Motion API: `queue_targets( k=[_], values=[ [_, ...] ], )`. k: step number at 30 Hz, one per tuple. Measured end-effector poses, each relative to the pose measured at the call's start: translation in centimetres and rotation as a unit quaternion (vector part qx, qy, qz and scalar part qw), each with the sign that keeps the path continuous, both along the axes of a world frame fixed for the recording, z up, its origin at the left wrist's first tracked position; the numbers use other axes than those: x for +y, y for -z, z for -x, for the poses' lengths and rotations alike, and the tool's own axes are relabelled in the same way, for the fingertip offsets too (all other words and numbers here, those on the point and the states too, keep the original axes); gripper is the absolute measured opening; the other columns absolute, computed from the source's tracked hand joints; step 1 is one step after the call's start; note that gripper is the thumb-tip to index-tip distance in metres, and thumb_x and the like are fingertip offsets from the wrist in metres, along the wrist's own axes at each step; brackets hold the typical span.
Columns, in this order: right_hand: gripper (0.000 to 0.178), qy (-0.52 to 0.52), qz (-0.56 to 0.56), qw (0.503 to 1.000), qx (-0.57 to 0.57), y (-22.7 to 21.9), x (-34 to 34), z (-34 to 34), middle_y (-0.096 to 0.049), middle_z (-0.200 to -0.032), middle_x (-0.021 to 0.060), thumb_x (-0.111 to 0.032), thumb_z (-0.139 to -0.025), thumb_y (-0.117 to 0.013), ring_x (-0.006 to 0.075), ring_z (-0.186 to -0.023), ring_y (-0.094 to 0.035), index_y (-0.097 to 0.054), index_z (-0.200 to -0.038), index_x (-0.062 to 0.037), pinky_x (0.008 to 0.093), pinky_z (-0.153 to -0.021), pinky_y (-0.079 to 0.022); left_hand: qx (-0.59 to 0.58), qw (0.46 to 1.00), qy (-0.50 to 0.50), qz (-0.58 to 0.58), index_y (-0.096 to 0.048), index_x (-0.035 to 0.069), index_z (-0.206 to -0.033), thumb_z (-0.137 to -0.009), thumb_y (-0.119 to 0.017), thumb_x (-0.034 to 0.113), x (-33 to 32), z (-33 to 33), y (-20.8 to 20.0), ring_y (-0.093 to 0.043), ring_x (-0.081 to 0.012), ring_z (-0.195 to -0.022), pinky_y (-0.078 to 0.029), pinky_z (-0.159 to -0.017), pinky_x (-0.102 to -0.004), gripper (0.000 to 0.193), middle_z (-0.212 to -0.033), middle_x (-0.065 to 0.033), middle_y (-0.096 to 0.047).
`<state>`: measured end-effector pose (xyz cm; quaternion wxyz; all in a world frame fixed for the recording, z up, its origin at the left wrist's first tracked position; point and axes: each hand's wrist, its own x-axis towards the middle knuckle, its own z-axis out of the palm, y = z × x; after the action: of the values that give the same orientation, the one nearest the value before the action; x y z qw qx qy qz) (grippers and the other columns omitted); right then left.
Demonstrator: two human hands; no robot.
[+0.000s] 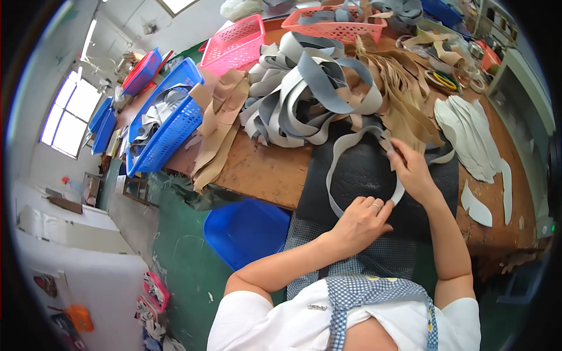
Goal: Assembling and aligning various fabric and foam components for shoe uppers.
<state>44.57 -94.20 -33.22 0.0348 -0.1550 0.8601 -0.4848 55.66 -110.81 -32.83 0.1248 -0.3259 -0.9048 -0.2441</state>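
Observation:
A long, narrow grey strip point(332, 175) curves in a loop over a black mat point(363, 169) at the table's front edge. My right hand point(413, 173) is closed on the strip at the loop's far right side, with the fingers pinched together. Nearer to me, my left hand point(362, 224), with a ring on one finger, has its fingers bent round the strip at the front of the loop; its fingertips are partly hidden. Just beyond the mat lies a big tangled heap of grey and blue-grey strips point(293, 93). Tan leather-like pieces point(404, 99) drape beside that heap.
White cut pieces point(468, 137) lie at the right, with scissors point(442, 81) farther back. Pink baskets point(237, 44) stand at the back; a blue basket point(170, 126) sits at the left. Below the table edge is a blue bin point(246, 231).

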Motion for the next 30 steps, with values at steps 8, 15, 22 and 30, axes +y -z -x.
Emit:
queue_targets(
  k=[8, 15, 22, 30],
  values=[
    [0.035, 0.024, 0.014, 0.997, 0.078, 0.0, 0.1, -0.7, -0.061, -0.113, 0.0127, -0.005, -0.093, -0.058, 0.0168, -0.086, -0.062, -0.053, -0.126, 0.0033, 0.0290, -0.081, -0.050, 0.121, 0.872, -0.447, -0.159, -0.052, -0.001, -0.117, -0.085, -0.068, 0.016, -15.5, 9.1, -2.5, -0.059, -0.0384, -0.097, -0.047, -0.083, -0.0469, 0.038, -0.105, -0.0225, -0.060],
    [0.034, 0.017, -0.052, 0.984, 0.169, -3.0, -1.8, -1.6, -0.055, -0.130, 0.0163, 0.000, -0.089, -0.058, 0.0320, -0.118, -0.056, -0.055, -0.123, 0.0013, 0.0373, -0.096, -0.046, 0.228, 0.683, -0.689, 0.079, -0.050, -0.002, -0.122, -0.081, -0.073, 0.028, -35.1, 18.0, 0.9, -0.059, -0.0387, -0.102, -0.048, -0.091, -0.0465, 0.056, -0.113, -0.0244, -0.058],
    [0.030, 0.100, -0.075, 0.963, 0.238, -6.3, -1.7, -2.3, -0.057, -0.127, 0.0159, 0.002, -0.086, -0.058, 0.0325, -0.115, -0.058, -0.059, -0.116, 0.0010, 0.0389, -0.097, -0.045, -0.132, 0.770, -0.209, -0.589, -0.061, -0.003, -0.112, -0.089, -0.057, 0.011, -38.7, 14.3, -9.5, -0.066, -0.0200, -0.093, -0.054, -0.080, -0.0337, 0.027, -0.106, -0.0123, -0.067],
    [0.025, -0.243, 0.222, 0.929, -0.171, -6.7, -8.6, -5.8, -0.060, -0.125, 0.0149, -0.008, -0.096, -0.052, 0.0195, -0.117, -0.057, -0.062, -0.116, 0.0040, 0.0304, -0.095, -0.046, -0.166, 0.774, -0.217, -0.572, -0.055, -0.003, -0.127, -0.098, -0.052, 0.011, -29.5, 2.0, -9.0, -0.061, -0.0162, -0.109, -0.049, -0.092, -0.0291, 0.033, -0.120, -0.0091, -0.063]
  ],
)
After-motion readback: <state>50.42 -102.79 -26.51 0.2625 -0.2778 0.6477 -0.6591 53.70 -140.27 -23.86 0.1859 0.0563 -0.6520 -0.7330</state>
